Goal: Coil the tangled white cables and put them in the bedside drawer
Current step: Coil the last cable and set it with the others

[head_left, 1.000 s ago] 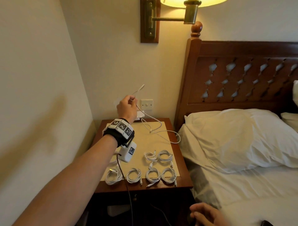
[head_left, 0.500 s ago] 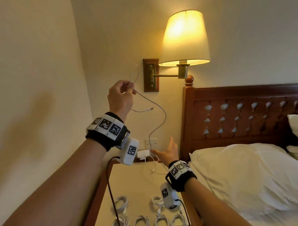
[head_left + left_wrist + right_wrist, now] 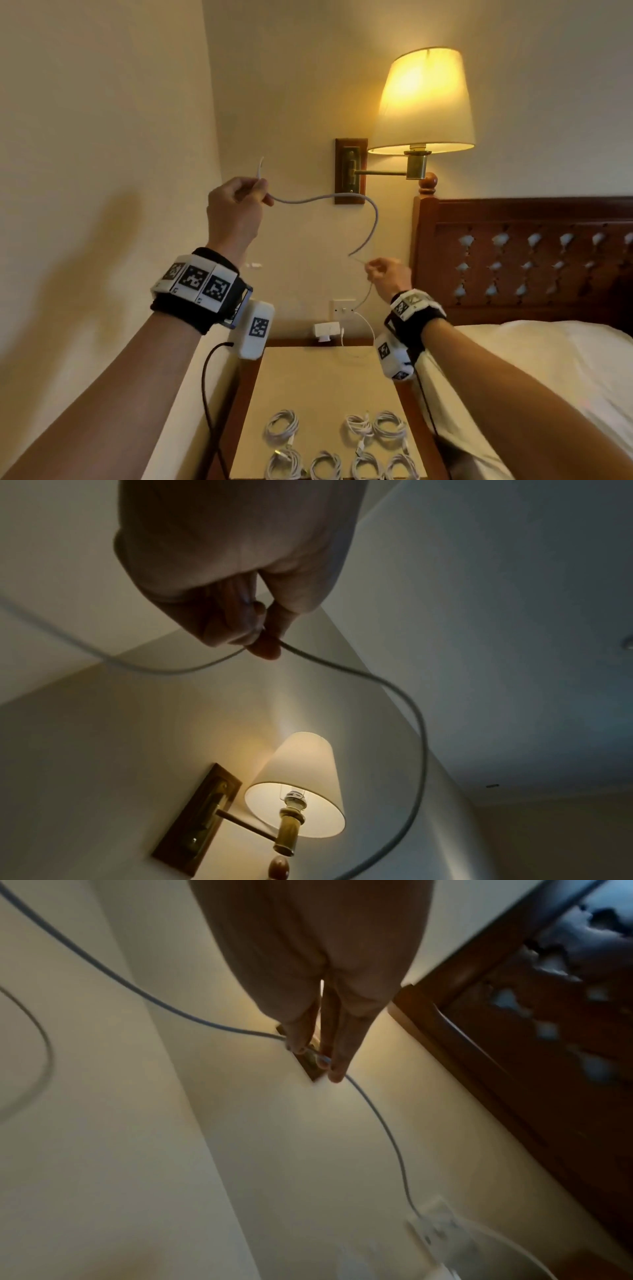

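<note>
Above wooden bedside table [image 3: 329, 380], left of lit cream-shaded brass wall lamp [image 3: 423, 102]: left hand [image 3: 234, 209] pinches thin white cable [image 3: 371, 219] near plug tip, thumb against curled fingers; right hand [image 3: 388, 275] pinches same cable lower, below lamp. Judged step: drawing out last loose cable before coiling. Next: wind even loops, no kinks. Coiled white cable bundles [image 3: 388, 425] on table's near edge, partly cropped. Drawer unseen; cable's lower end blurred.

Bedside table [image 3: 246, 394] holds coiled cables [image 3: 388, 425], adapter [image 3: 325, 331].
</note>
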A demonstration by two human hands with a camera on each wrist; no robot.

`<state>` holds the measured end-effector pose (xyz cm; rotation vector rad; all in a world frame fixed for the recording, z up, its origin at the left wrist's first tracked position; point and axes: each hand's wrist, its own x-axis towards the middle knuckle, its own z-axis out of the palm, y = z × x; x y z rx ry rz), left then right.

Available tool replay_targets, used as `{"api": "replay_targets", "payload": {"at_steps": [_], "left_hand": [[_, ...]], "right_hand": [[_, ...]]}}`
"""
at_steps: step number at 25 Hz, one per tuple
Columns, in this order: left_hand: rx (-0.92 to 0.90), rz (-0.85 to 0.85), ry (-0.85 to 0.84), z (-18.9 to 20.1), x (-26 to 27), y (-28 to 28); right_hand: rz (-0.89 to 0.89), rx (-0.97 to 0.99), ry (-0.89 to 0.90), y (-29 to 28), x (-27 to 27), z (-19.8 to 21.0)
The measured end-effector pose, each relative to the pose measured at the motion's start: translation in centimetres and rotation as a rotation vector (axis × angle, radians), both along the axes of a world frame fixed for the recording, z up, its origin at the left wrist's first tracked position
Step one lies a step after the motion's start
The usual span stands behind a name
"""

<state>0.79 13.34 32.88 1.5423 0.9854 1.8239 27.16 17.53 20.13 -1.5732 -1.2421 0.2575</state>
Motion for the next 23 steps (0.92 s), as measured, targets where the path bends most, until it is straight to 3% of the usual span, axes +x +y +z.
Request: {"api": "replay_targets", "payload": {"at_steps": [6,7,9,10,11,12,13,15,16,18,20,21,23], "left_hand": [[-0.226,0.051,0.102,0.3,-3.2,-2.3],[-0.275,0.026,0.187,0.3,-3.6,-2.8],[-0.38,-0.016,0.567,0.2,-5.1,-3.4],[-0.382,-0.017,0.744,0.3,-5.9,-3.7],[-0.323,0.008,0.815,0.5,-6.7,-3.9],[-0.25,0.03,0.758,0.8,-7.7,-4.1],[-0.208,0.01,0.598,1.1,-8.5,-4.6],[-0.163,-0.121,0.323,1.6,-8.3,-6.6],[-0.152,-0.221,0.317,1.7,-7.1,-8.0],[-0.113,-0.429,0.464,1.2,-2.9,-10.9],[-0.087,-0.52,0.601,-0.5,1.6,-13.1],[-0.06,-0.501,0.62,-1.4,3.1,-13.5],[-0.021,-0.305,0.533,-2.4,3.6,-13.1]], "right_hand": [[0.011,0.389,-0.189,-8.0,0.7,12.5],[0.016,0.433,-0.197,-9.4,0.6,13.7],[0.037,0.475,-0.192,-11.9,0.3,15.9],[0.056,0.47,-0.196,-13.2,0.1,16.8],[0.068,0.453,-0.218,-14.4,0.1,17.6],[0.08,0.431,-0.255,-15.6,0.0,18.2],[0.095,0.4,-0.295,-16.7,-0.1,18.5],[0.157,0.311,-0.382,-18.7,-0.8,18.2],[0.185,0.258,-0.44,-19.3,-1.6,17.7],[0.224,0.18,-0.568,-19.5,-3.9,16.6],[0.258,0.149,-0.648,-19.3,-5.9,15.5],[0.277,0.14,-0.637,-19.0,-6.3,15.1],[0.338,0.076,-0.448,-19.2,-5.3,14.2]]}}
